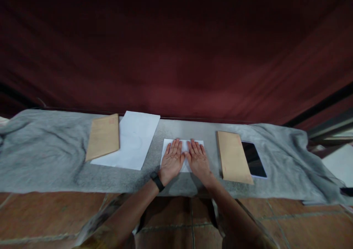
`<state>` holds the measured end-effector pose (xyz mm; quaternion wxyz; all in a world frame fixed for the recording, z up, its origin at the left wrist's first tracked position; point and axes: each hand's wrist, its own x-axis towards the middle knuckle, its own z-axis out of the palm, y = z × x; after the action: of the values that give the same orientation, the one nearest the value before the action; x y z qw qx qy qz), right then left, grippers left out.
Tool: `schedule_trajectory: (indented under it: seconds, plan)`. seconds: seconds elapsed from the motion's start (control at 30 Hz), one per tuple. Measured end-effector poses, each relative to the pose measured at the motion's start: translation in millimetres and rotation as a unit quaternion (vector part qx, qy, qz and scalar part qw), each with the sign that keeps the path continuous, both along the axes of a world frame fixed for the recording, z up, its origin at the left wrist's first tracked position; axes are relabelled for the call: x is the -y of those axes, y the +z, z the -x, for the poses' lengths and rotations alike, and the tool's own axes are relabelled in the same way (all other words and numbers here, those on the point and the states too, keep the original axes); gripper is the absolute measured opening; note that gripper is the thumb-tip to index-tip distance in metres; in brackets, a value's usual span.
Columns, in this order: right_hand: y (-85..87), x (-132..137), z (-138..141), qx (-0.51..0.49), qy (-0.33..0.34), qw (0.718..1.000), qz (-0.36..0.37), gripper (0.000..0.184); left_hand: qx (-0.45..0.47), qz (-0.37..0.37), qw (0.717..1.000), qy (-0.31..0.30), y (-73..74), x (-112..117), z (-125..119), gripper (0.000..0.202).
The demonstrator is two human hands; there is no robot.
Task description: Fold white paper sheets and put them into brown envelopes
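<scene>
Both hands lie flat, side by side, on a white sheet of paper (185,167) in the middle of the cloth-covered bench. My left hand (172,160), with a dark band on its wrist, covers the sheet's left part, fingers stretched out. Over the right part rests my right hand (198,159), its fingers also straight and slightly spread. The thumbs nearly meet at the centre. Paper shows beyond the fingertips, between the hands and at the corners. Whether the sheet is folded cannot be made out, since the hands hide much of it.
Left of the hands, larger white paper (138,140) lies partly under a brown envelope (104,137). To the right, another brown envelope (234,157) overlaps a dark-screened tablet or phone (254,159). Grey cloth (55,149) covers the bench; a dark red curtain (176,57) hangs behind.
</scene>
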<state>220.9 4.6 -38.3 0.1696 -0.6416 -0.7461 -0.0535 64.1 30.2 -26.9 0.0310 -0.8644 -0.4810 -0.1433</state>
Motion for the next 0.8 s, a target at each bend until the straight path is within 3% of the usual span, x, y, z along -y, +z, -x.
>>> schedule_trajectory:
  seconds: [0.43, 0.8]
  plan:
    - [-12.6, 18, -32, 0.041, -0.038, 0.996, -0.068, 0.065, -0.021, 0.031, 0.997, 0.074, 4.8, 10, 12, 0.076]
    - [-12.4, 40, -45, 0.054, -0.056, 0.994, -0.077, 0.067, -0.017, 0.050, 0.996, 0.073, 7.4, 11, 16, 0.076]
